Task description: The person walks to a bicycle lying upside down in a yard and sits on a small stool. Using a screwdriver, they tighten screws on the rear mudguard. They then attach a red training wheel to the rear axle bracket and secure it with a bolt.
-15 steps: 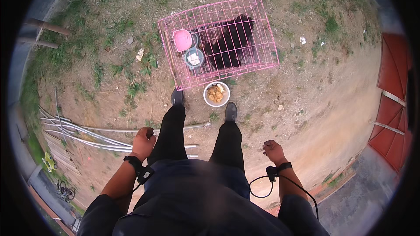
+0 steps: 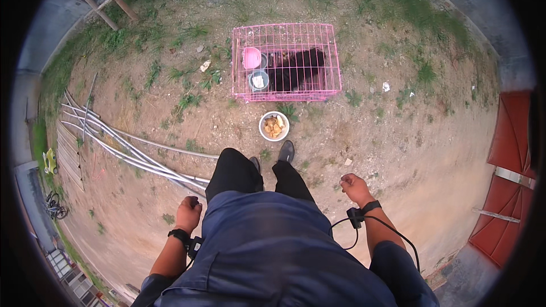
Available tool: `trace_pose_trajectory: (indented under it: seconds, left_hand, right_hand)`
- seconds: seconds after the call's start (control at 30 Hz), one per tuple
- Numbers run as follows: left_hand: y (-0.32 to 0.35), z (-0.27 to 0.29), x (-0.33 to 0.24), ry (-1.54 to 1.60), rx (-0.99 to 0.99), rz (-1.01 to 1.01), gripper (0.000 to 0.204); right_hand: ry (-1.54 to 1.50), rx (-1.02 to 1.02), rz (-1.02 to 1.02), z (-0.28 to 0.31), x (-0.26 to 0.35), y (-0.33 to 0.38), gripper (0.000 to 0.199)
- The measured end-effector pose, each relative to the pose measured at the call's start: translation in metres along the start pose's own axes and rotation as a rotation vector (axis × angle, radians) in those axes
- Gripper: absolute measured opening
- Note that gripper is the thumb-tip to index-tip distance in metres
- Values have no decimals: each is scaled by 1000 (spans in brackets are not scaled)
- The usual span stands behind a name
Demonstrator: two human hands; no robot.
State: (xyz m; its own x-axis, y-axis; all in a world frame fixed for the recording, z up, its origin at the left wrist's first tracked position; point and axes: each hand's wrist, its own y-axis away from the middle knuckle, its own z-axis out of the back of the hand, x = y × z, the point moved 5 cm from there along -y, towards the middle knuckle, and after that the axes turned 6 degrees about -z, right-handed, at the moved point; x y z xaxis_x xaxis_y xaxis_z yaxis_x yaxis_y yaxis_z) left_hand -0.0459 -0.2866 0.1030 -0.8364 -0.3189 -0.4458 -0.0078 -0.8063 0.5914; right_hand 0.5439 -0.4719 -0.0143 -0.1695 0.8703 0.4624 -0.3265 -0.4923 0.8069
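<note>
My left hand [image 2: 189, 214] hangs beside my left hip, its fingers curled in and nothing visible in them. Out to the right of my body, my right hand [image 2: 355, 189] is loosely closed too, with nothing to be seen in it. Neither hand touches anything. On the ground ahead stands a pink wire cage [image 2: 287, 98] with a black furry animal [image 2: 298, 69] inside. Within the cage's left end are a pink bowl [image 2: 252, 57] and a grey bowl [image 2: 259, 81] with something white in it. A white bowl [image 2: 273, 126] of yellowish-brown food chunks sits between the cage and my feet.
Long grey pipes [image 2: 131, 153] lie on the dirt at my left, with corrugated sheeting [image 2: 69, 156] beyond them. Wooden poles [image 2: 108, 0] lean at the far left. A red metal gate [image 2: 503, 176] is on the right. Grass tufts and litter dot the ground.
The cage and food bowl sit farther from my feet, and my legs have drawn closer together as my body shifted back. Both hands stay curled at my sides.
</note>
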Motion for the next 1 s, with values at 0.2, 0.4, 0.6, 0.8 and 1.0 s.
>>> trace_pose_trajectory:
  seconds: [0.2, 0.4, 0.6, 0.8, 1.0]
  left_hand:
    - [47, -30, -1, 48, -36, 12, 37]
    - [102, -66, 46, 114, -102, -86, 37]
    - [200, -119, 154, 174, -160, -58, 36]
    - [325, -171, 231, 202, -96, 74, 39]
    - [411, -214, 265, 309, -214, 98, 38]
  right_hand:
    - [-153, 42, -55, -6, -40, 34, 28]
    - [-251, 47, -92, -16, -98, 76, 31]
    - [-183, 37, -86, -28, -165, 135, 31]
    - [-132, 32, -71, -23, -215, 202, 29]
    - [-65, 38, 17, -22, -230, 242, 28]
